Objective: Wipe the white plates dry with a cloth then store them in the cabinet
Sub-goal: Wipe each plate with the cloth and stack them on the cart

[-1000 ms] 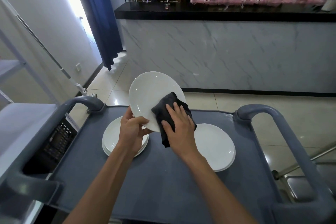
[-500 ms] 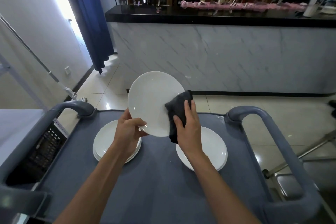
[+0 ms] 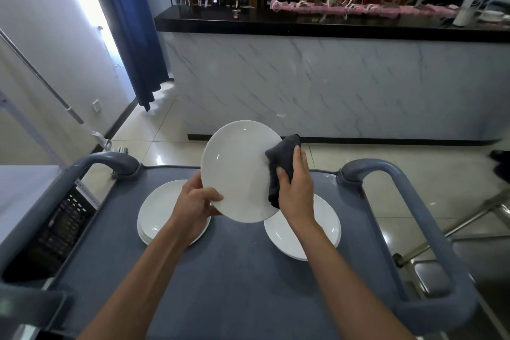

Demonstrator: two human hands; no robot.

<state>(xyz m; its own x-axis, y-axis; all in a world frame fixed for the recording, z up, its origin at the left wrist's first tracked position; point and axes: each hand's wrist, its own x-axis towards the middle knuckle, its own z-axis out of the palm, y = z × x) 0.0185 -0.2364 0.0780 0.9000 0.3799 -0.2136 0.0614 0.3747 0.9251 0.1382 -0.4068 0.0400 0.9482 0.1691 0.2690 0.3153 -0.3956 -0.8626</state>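
Plate [image 3: 237, 171], plain white and round with a shallow well, is held tilted above the grey cart top [image 3: 234, 270], its face toward the camera. Left hand [image 3: 197, 203] grips its lower left rim, thumb curled over the front edge. Right hand [image 3: 295, 190] grips a dark grey cloth [image 3: 281, 163] folded over the plate's right rim (thumb on the front of the cloth, fingers mostly hidden behind it). The cart top carries two more lots of white plates: a stack [image 3: 162, 212] lies below and left of the held plate, partly under the left hand, and another stack [image 3: 317, 226] lies below and right of it, under the right wrist. Beyond the held plate stands a marble-fronted counter [image 3: 331, 85] with a black top.
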